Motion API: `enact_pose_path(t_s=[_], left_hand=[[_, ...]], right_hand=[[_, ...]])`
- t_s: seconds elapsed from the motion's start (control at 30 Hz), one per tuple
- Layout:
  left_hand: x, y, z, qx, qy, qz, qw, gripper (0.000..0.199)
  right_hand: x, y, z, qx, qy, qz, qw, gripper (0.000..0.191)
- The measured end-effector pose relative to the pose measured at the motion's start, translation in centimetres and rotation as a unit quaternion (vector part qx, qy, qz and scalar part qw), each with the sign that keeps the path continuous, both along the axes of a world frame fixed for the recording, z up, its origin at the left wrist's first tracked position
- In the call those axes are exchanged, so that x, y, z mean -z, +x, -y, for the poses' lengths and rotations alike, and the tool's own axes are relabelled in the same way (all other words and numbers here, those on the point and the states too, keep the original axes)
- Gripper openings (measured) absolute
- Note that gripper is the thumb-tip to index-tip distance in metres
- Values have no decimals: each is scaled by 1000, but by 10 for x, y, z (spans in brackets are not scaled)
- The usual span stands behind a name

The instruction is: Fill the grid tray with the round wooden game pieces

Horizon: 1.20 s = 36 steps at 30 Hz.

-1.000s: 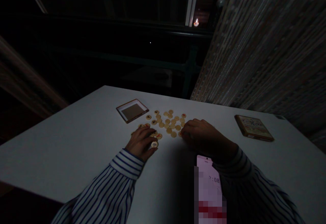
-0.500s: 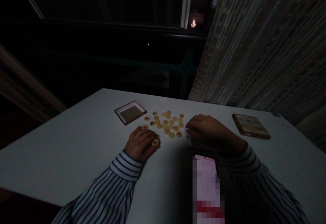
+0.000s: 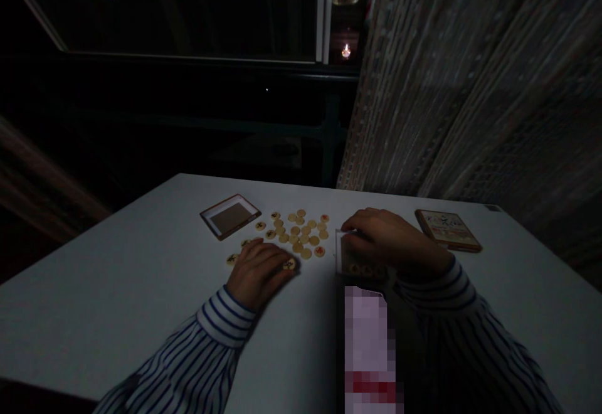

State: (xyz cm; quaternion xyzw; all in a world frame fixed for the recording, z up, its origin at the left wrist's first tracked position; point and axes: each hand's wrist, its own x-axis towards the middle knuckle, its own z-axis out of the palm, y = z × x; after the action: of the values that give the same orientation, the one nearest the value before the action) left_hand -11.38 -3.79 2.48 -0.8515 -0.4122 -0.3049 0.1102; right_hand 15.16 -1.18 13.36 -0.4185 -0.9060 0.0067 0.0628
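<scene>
1. Game pieces [image 3: 295, 230], round and pale, lie loosely spread on the white table [image 3: 141, 295] between the two hands in my head view; most that I see are blank side up, a few bear black or red characters.
2. I have the left hand [image 3: 256, 271] low at the near left of the spread, its thumb and fingertips closed on a black-marked piece [image 3: 288, 265]. Other marked pieces lie just beside its knuckles.
3. My right hand [image 3: 388, 238] is over an open box [image 3: 338, 251], fingers bent down; I cannot tell whether they grip anything. Along the box's near side I make out a row of pieces [image 3: 366, 270], dim in shadow.
4. Beyond the left hand sits a shallow tray [image 3: 230, 218]; to the right, a printed case [image 3: 449, 231]. A phone [image 3: 367, 332] lies nearest me.
</scene>
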Motion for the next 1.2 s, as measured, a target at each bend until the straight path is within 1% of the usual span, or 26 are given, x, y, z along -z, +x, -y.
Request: enact_pose_path(t_s=[0.23, 0.37, 0.53, 0.73, 0.83, 0.97, 1.07, 1.2], left_hand=[[-18, 31, -7, 25, -23, 31, 999, 23], [-27, 50, -14, 35, -21, 52, 998, 24], [-29, 67, -21, 49, -5, 72, 996, 25], [-32, 88, -29, 30, 10, 101, 994, 26], [-29, 100, -33, 14, 21, 124, 992, 25], [-15, 109, -33, 5, 50, 144, 988, 23], [-5, 111, -31, 8, 68, 143, 987, 21], [0, 110, -30, 4, 80, 144, 986, 22]], right_hand=[[-6, 8, 3, 24, 5, -12, 1000, 28], [-9, 14, 4, 44, -5, -13, 999, 27], [-12, 19, 4, 61, -9, -10, 998, 27], [-13, 21, 3, 78, -7, -8, 997, 25], [-10, 22, -1, 81, -11, -9, 997, 24], [-5, 23, -6, 67, -41, -20, 997, 24], [0, 21, -10, 68, -59, -21, 996, 22], [6, 16, -14, 67, -98, -21, 993, 22]])
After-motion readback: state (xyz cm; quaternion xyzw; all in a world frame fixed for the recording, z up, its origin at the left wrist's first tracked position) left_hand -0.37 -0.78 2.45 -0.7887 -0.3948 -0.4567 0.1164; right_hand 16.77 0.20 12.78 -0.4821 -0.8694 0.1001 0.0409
